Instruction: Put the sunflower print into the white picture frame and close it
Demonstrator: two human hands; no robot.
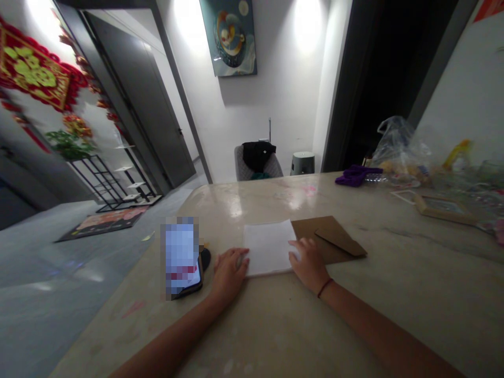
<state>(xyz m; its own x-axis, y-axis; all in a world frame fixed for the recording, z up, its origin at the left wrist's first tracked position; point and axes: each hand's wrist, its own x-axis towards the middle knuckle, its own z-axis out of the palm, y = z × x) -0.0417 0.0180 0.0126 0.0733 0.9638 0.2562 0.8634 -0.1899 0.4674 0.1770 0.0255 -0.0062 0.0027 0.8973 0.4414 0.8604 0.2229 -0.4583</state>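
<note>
White paper lies on the counter between two open hands. Left hand touches its edge; right hand rests on it.

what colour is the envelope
The envelope is plain brown, clearest in the head view.

On the counter, paper lies between a phone and an envelope.

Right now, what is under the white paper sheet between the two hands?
The sheet lies on the pale stone counter, its right edge overlapping the brown envelope. How far the envelope runs beneath is covered, so cannot be seen.
</note>
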